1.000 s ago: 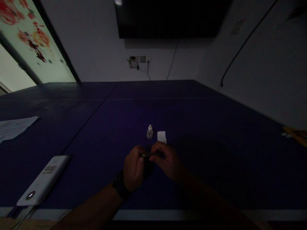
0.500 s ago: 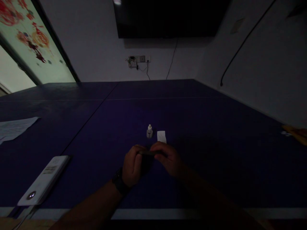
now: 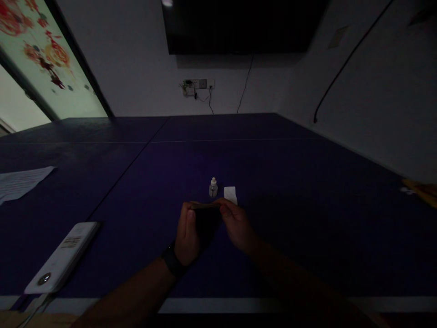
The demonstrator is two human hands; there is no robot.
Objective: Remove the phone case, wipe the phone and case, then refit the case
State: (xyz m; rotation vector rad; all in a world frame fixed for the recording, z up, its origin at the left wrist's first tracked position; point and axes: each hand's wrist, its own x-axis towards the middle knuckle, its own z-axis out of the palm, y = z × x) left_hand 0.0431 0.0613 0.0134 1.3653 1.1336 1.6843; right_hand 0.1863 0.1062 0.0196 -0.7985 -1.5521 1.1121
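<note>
My left hand (image 3: 187, 234) and my right hand (image 3: 237, 223) hold a thin, dark, flat object (image 3: 206, 206) between them, one at each end. It is seen nearly edge-on, and the dim light hides its exact kind. Both thumbs press on its near side while the other fingers curl behind it. Just beyond the hands, a small clear dropper bottle (image 3: 213, 188) with a white cap stands upright on the dark blue table (image 3: 153, 182). To the right of the bottle lies a small white piece of paper or cloth (image 3: 230, 194), its near edge close to my right hand.
A white, box-like device (image 3: 63, 257) with a round button and a cable lies at the left. Printed paper (image 3: 23, 182) rests farther left. An orange-yellow item (image 3: 421, 190) sits at the right edge. Behind the table, a dark screen (image 3: 244, 27) hangs above wall sockets (image 3: 198, 84).
Both hands have raised the flat object slightly and tilted it, so its edge sits farther up in view. The right thumb has shifted toward its top edge. The bottle and white piece stay put.
</note>
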